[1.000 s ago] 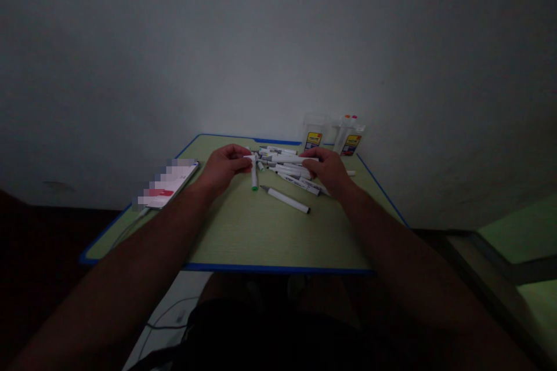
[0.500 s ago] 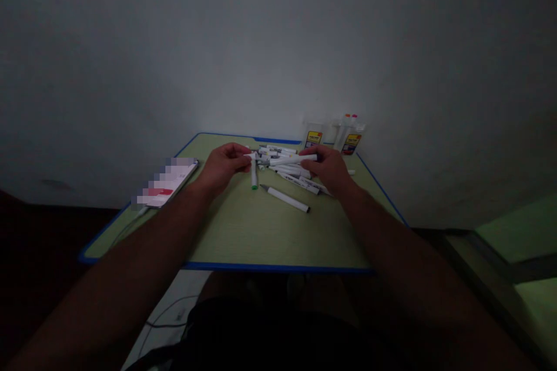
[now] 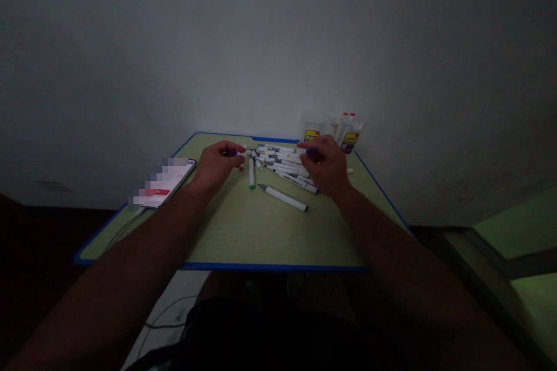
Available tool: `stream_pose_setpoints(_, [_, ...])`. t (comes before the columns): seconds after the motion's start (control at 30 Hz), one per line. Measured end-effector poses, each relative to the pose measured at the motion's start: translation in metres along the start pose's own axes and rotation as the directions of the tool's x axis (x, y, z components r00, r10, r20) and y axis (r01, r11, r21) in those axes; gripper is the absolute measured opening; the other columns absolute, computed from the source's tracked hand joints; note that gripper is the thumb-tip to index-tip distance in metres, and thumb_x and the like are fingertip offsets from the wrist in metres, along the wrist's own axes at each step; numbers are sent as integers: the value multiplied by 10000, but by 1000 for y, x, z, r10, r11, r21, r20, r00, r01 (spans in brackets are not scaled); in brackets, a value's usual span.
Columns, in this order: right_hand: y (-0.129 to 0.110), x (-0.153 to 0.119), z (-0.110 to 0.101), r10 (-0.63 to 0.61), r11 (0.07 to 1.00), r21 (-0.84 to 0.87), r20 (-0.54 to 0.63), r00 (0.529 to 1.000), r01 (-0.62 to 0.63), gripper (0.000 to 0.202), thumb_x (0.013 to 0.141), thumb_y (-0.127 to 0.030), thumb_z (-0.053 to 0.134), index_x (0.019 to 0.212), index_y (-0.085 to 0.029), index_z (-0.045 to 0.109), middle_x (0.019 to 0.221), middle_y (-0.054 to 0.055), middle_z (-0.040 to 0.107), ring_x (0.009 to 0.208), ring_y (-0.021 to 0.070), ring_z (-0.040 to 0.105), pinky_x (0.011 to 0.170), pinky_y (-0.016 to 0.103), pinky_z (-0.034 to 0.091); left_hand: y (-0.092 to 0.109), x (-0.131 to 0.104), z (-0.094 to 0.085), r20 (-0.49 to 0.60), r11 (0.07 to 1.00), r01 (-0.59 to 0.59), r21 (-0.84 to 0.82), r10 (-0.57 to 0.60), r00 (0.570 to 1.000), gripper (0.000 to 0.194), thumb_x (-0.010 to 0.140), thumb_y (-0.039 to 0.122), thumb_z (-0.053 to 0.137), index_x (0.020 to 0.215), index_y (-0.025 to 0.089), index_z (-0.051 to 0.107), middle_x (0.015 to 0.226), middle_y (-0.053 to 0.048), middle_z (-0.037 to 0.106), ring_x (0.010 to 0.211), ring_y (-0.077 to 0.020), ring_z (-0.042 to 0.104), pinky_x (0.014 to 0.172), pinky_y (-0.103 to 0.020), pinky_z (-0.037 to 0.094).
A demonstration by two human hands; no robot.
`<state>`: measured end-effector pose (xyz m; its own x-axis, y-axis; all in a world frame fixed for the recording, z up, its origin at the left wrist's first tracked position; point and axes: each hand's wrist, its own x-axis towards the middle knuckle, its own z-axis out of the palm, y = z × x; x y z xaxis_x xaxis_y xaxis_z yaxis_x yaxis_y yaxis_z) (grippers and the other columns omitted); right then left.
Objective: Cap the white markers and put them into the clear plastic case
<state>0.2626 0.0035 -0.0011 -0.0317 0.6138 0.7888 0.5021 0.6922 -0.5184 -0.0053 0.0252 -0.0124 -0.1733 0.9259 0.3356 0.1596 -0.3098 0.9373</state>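
My left hand is closed, its thumb and fingers pinching a small white marker cap with a purple end. Opposite it, my right hand closes on a marker whose purple end shows between the fingers; how far its body reaches over the pile is hard to tell. Between the hands lies a pile of white markers, some with grey tips bare. A green-ended piece lies close to my left hand. Nearer to me, an uncapped marker with a dark end lies slantwise.
A phone with a cable lies at the left of the blue-edged table. Against the wall stand two clear cases with yellow labels, one behind my right hand and another holding orange- and pink-ended markers.
My hands have moved a little apart and turned, so that purple ends now show in both. The right hand has risen slightly. The pile looks much the same.
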Motion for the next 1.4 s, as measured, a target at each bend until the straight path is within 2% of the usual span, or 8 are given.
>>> stream_pose_setpoints(0.27, [-3,-2,0,-52,997,-58,57,997,55,270,820,-106,674,992,-272,799,943,25,596,747,145,550,667,311,510,14,-7,3,23,967,-76,244,73,997,175,640,124,751,799,182,794,565,36,591,518,-118,469,514,-269,346])
stream_pose_setpoints(0.47, [1,-3,2,-128,992,-10,30,991,128,280,825,-108,664,1007,-268,806,938,26,587,731,142,546,649,309,493,11,-7,3,11,958,-106,265,107,994,186,641,104,739,800,183,794,586,27,599,524,-118,458,536,-283,351])
stream_pose_setpoints(0.7, [-2,-2,1,-38,999,-34,59,998,40,271,813,-105,673,982,-276,799,932,15,584,712,138,532,660,316,505,8,-6,3,15,950,-133,281,134,991,182,644,127,731,803,190,794,590,30,600,541,-126,465,562,-291,344])
stream_pose_setpoints(0.87, [-5,-2,0,-50,999,9,26,998,50,220,812,-121,682,937,-267,789,935,13,593,698,128,546,655,313,501,6,-6,2,21,943,-165,289,166,986,173,659,138,740,813,199,792,624,17,607,574,-136,483,592,-298,364])
stream_pose_setpoints(0.97, [-8,-2,0,7,1000,21,11,1000,-7,183,809,-170,714,949,-271,774,928,8,617,724,135,557,697,320,526,6,-7,2,32,935,-179,306,178,983,147,693,181,749,836,198,779,662,15,609,614,-140,509,610,-285,384])
stream_pose_setpoints(1.07, [-7,-2,1,147,987,60,6,989,-147,173,816,-260,738,988,-263,754,909,10,650,743,148,573,698,321,548,5,-8,3,32,945,-196,263,195,980,123,727,221,762,847,196,754,696,15,614,620,-130,520,610,-269,411])
stream_pose_setpoints(1.17, [-3,-1,2,281,949,151,-4,960,-277,217,815,-340,738,1010,-246,720,834,-2,643,680,139,571,603,292,532,3,-7,4,37,975,-169,144,166,985,145,745,245,771,867,196,713,710,20,608,587,-116,537,581,-262,447])
stream_pose_setpoints(1.4, [-1,3,0,411,871,279,39,911,-405,223,787,-340,724,960,-230,635,636,-52,574,505,108,528,475,259,483,0,-4,5,102,987,0,-162,17,995,212,732,220,761,878,198,608,737,-2,669,686,-169,660,607,-305,554])
